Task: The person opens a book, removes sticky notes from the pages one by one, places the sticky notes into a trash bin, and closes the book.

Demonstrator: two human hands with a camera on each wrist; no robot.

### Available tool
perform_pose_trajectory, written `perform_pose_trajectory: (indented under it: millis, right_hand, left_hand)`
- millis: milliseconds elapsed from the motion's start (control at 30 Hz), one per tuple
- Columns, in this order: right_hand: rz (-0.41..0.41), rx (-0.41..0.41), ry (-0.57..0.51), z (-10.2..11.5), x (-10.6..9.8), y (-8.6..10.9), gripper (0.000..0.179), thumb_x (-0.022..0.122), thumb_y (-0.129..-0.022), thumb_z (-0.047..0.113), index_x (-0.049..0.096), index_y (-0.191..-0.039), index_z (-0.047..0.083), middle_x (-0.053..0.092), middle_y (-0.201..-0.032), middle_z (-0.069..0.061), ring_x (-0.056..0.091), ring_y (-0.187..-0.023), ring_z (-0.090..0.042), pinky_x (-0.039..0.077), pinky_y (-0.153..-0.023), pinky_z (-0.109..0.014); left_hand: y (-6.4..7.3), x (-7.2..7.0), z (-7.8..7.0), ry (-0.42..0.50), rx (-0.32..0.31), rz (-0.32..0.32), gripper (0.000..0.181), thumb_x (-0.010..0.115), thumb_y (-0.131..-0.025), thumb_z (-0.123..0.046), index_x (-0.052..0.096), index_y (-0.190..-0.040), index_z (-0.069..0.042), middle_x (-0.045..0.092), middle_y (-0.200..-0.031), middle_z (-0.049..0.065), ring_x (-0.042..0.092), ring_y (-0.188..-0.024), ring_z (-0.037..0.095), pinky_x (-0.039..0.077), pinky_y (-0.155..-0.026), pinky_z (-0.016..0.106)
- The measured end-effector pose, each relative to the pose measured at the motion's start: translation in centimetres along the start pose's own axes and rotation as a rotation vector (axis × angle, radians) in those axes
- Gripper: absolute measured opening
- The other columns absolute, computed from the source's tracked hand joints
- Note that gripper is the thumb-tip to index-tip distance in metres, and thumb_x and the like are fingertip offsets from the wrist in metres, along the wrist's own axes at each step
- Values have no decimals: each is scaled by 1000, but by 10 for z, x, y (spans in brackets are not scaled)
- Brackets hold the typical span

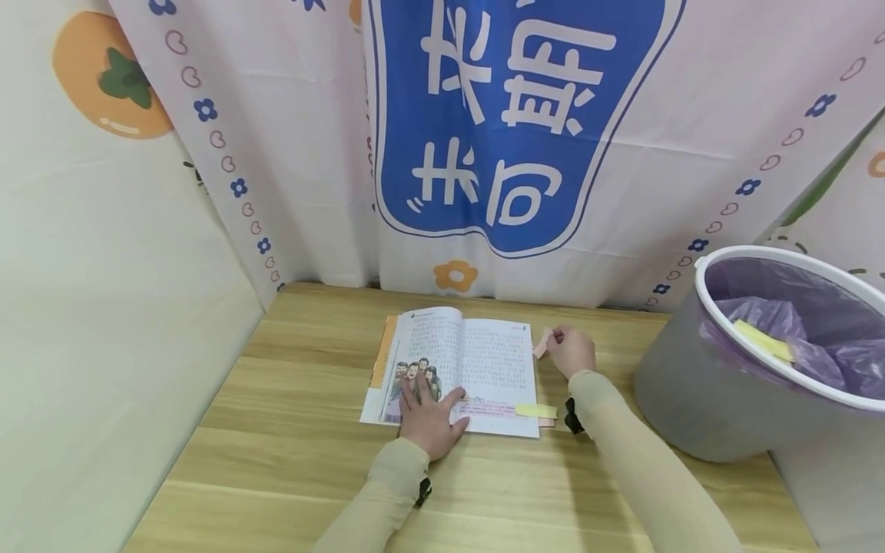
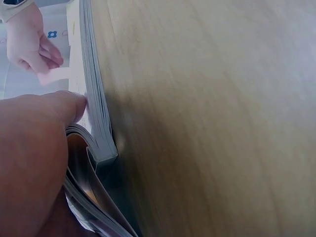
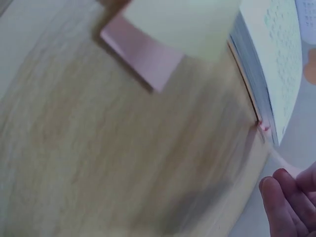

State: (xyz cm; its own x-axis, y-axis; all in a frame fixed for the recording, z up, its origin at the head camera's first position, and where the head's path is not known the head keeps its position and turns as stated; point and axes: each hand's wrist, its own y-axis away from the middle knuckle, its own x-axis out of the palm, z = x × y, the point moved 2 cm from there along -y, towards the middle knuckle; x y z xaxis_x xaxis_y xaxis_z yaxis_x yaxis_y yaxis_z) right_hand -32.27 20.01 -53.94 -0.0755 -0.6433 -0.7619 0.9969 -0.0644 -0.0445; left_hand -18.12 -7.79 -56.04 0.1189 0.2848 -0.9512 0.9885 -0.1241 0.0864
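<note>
An open book (image 1: 494, 361) lies on the wooden table, with printed text on both pages and a cartoon group at the lower left. My left hand (image 1: 430, 422) rests spread across its lower middle; in the left wrist view the thumb (image 2: 74, 104) lies on the page near the edge. At the book's right edge, my right hand (image 1: 572, 352) pinches a pale pink sticky note (image 1: 542, 344) between thumb and fingers. That note reaches from the fingertips to the book's side. Lower down, a yellow sticky note (image 1: 534, 411) and another pink one (image 3: 143, 57) stick out past the page.
To the right stands a grey bin (image 1: 691, 384) lined with a purple bag (image 1: 857, 365); a yellow paper strip (image 1: 764, 342) lies inside. A printed curtain (image 1: 325, 192) hangs behind the table's (image 1: 290, 384) back edge. A pale wall (image 1: 104, 307) borders the left.
</note>
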Motion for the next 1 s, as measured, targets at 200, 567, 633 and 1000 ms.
perform_pose_trajectory:
  millis: [200, 567, 633, 1000]
  right_hand:
    - [-64, 8, -47, 2, -20, 3, 26, 57, -98, 17, 70, -109, -2, 72, -98, -16, 67, -81, -28, 56, -70, -38]
    - [-385, -268, -53, 48, -93, 30, 13, 66, -93, 8, 72, -97, -2, 74, -89, -18, 71, -75, -29, 59, -64, -35]
    - [-456, -334, -63, 60, -112, 37, 10, 68, -91, 6, 73, -95, -2, 74, -87, -18, 72, -74, -30, 57, -64, -22]
    - [-760, -584, -81, 104, -211, 79, 8, 69, -87, -1, 76, -90, -3, 74, -82, -16, 56, -75, 18, 43, -70, -1]
  left_hand:
    - [-1, 0, -1, 1, 9, -14, 51, 56, -95, -56, 51, -142, -37, 9, -154, 41, 6, -135, 68, 24, -107, 72]
    - [-3, 4, 2, -1, -2, 0, 52, 54, -96, -58, 49, -144, -39, 7, -154, 40, 5, -135, 68, 23, -107, 72]
    - [-4, 6, 4, -5, -4, 4, 52, 53, -96, -59, 48, -144, -39, 6, -155, 40, 4, -135, 68, 22, -107, 73]
    - [-5, 8, 4, 6, 13, -23, 52, 54, -95, -59, 50, -142, -39, 7, -154, 41, 5, -135, 69, 22, -106, 74]
